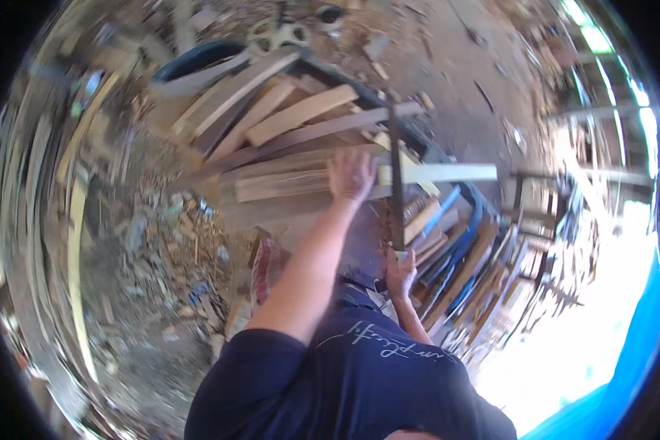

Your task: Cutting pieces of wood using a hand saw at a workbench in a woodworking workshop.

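A hand saw (397,176) crosses a pale wooden board (447,173) that lies sideways in front of me. My right hand (400,275) is closed around the saw's near end, and the long dark blade points away from me. Just left of the blade, my left hand (352,176) rests flat on the wood with its fingers stretched out. Right of the blade, the board's end sticks out in brighter light. Whether the blade has cut into the wood cannot be made out.
Several cut timbers (301,116) lie stacked beyond my left hand. On the right are wood strips (462,271) and a blue strap-like piece (440,213). Wood scraps (187,242) litter the ground at left, beside long planks (40,183). A blue sheet (631,337) hangs at far right.
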`<state>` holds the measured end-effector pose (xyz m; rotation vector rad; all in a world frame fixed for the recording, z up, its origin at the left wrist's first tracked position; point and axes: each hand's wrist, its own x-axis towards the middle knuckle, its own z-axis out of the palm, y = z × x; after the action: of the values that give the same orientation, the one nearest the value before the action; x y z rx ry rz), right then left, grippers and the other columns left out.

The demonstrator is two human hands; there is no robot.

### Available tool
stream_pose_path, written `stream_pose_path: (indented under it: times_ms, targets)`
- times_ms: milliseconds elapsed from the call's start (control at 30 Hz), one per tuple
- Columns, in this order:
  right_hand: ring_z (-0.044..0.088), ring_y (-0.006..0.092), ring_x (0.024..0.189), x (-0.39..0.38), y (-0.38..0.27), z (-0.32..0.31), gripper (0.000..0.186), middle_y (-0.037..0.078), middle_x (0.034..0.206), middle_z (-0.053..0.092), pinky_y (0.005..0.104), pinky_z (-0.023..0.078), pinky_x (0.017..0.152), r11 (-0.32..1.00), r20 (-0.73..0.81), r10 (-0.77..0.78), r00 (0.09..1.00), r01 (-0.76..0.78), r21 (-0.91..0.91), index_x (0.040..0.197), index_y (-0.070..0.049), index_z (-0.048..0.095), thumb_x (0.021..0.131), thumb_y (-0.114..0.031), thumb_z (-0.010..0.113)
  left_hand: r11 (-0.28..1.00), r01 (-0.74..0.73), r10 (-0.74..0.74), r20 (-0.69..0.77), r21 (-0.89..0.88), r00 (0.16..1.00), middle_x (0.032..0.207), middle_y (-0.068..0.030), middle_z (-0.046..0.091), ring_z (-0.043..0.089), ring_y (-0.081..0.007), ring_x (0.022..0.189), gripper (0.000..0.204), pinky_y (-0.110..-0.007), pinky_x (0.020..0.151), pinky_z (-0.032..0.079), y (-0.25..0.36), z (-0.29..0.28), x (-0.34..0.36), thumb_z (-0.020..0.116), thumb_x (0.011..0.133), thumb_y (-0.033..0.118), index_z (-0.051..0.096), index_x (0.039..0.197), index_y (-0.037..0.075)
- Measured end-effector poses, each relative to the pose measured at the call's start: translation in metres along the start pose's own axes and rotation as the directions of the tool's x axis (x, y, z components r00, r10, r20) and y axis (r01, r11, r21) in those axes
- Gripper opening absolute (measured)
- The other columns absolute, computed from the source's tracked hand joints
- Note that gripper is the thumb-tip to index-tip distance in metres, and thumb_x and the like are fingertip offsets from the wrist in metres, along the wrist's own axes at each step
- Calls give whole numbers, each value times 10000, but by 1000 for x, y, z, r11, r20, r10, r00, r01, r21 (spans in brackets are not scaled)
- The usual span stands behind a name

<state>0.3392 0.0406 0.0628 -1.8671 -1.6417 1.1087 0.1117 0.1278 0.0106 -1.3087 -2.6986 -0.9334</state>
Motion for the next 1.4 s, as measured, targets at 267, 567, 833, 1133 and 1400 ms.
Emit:
stream_pose_path:
  times_ms: [267,567,833,1133,1400]
  targets:
    - [593,417,650,0,17,8,288,211,689,582,453,452,582,991,-32,-131,991,132,30,877,-18,500,888,-227,698,966,-123,80,192,227,978,951,-61,584,551,-281,1007,182,-496,791,435,15,9,10,587,878,320,615,883,140]
    - [599,439,757,-19,34,-8,272,200,803,580,498,487,624,960,84,-227,970,237,-147,901,-38,487,883,-231,678,934,-47,-33,217,355,976,1033,-71,583,553,-274,1027,206,-472,822,448,14,14,8,553,904,306,593,959,112]
    - [604,420,764,50,-22,34,267,192,828,578,497,499,645,932,64,-313,948,319,-171,949,-47,474,891,-238,651,912,-134,116,69,388,991,963,-59,577,559,-273,955,165,-442,804,443,7,28,9,562,892,282,596,934,127]
    - [599,417,753,-17,22,-19,263,187,817,566,492,491,634,957,198,-169,966,208,-201,939,-39,464,902,-232,640,887,-115,43,169,446,985,954,-56,568,555,-265,919,137,-440,775,435,13,20,9,532,881,257,596,917,142]
    - [615,422,766,37,-14,21,287,207,861,593,490,501,634,947,151,-225,963,253,-197,977,-39,484,887,-246,662,896,-98,43,135,433,990,951,-50,563,554,-261,939,128,-442,767,433,4,28,6,505,893,257,575,884,151]
